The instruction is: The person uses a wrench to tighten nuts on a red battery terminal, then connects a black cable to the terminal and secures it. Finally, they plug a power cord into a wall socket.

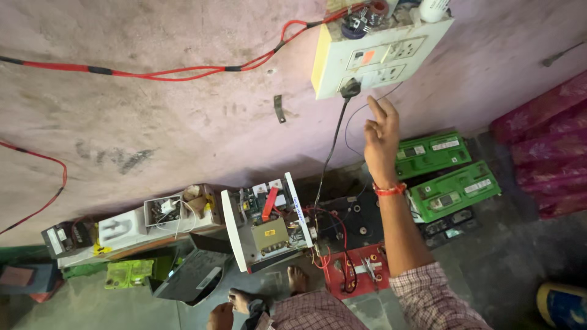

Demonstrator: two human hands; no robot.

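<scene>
- Head view looks down along a pink wall (159, 122) to a grey floor where electrical parts lie.
- Right hand (382, 139) is raised toward the white switchboard (373, 58) on the wall. Its fingers are loosely spread and hold nothing; the fingertips are just below the board and do not touch it.
- An orange-red band (390, 190) sits around the right wrist, and the sleeve (437, 299) has a red-and-white check pattern.
- Left hand (221, 316) shows only at the bottom edge, low near the knee. I cannot tell if it is open or closed.
- The switchboard is a tilted white box with sockets and switches and one small orange patch on its face. A black plug (350, 89) is in its lower edge, and a black cable (330, 153) hangs from it down to the floor.
- Below the hand stands an open white inverter case (266, 223), with a transformer and a red part inside.
- Just beside it, to the right, lies a black and red battery (351, 250) with red wires on top.
- Near the wall at the right lie two green batteries (449, 174), each with small white rectangular labels on top.
- At the left is another opened white unit (156, 217) with a yellow label at its corner.
- A red cable (165, 74) runs along the wall to the switchboard.
- A bare foot (298, 280) rests on the floor near the inverter case.
</scene>
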